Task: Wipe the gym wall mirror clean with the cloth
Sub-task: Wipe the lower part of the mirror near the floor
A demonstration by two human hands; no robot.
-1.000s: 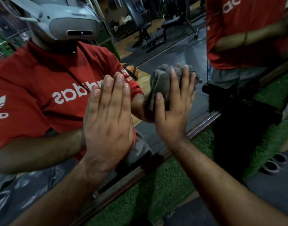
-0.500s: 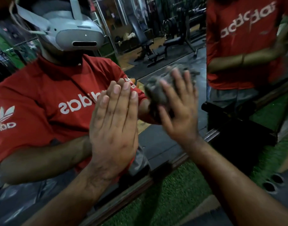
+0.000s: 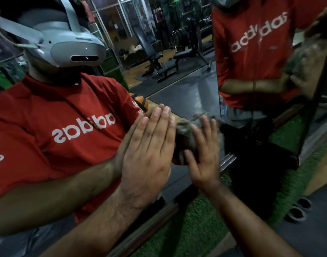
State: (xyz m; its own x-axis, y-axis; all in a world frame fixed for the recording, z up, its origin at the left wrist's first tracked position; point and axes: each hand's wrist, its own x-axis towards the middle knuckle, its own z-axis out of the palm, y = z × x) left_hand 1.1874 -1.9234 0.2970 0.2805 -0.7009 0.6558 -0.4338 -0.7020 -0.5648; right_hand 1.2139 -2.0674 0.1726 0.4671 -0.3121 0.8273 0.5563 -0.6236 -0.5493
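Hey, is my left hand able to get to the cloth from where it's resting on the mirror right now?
Probably yes. The left hand lies flat on the mirror right beside the cloth, with nothing between them, though the right hand already covers and presses most of the cloth.

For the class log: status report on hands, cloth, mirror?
Left hand flat on mirror. Right hand pressing grey cloth to glass. Nothing in the way.

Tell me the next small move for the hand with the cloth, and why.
Probably sweep the right hand and grey cloth sideways toward the panel seam. Its straight fingers press the cloth flat on the mirror, beside the left hand, which rests flat on the glass, so that way is blocked.
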